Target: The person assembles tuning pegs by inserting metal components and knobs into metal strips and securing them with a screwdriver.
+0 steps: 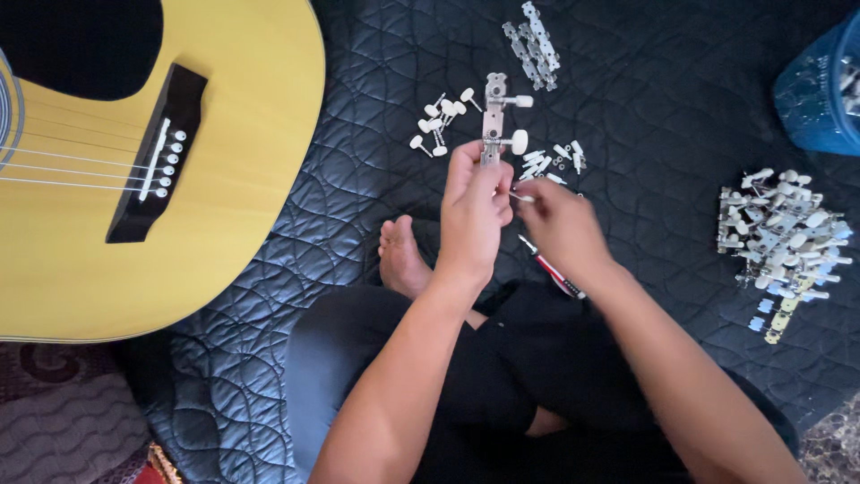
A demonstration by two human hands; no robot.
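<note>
— While the left hand (475,211) is up in the middle of the view, what has it got?

— Its fingers are closed around the lower end of a metal tuner strip (494,121), held upright above the dark quilted mat (376,108). Two white knobs stick out to the strip's right side; the bottom of the strip is hidden inside the grip.

— And the right hand (563,224)?

— Just beside the left, nearly touching it. It is blurred, fingers curled toward a small white-tipped part (522,198) at the fingertips. It seems pinched there, but I cannot tell for sure.

— Anything under that hand?

— A screwdriver with a red and black handle (551,269) lies on the mat below the right wrist, partly covered by the hand.

— What lies around them?

— Loose white pegs (439,121) to the left of the strip, more small pegs and bits (555,161) to its right, a few bare metal strips (533,43) farther up. Well to the right sits a heap of finished tuner strips (779,237), and a blue tub (820,90) is cut off by the right edge; its contents are hard to make out.

— And the guitar?

— A yellow acoustic guitar (242,134) lies at the left, cut off by the frame. A bare foot (400,260) shows beneath the left hand.
</note>
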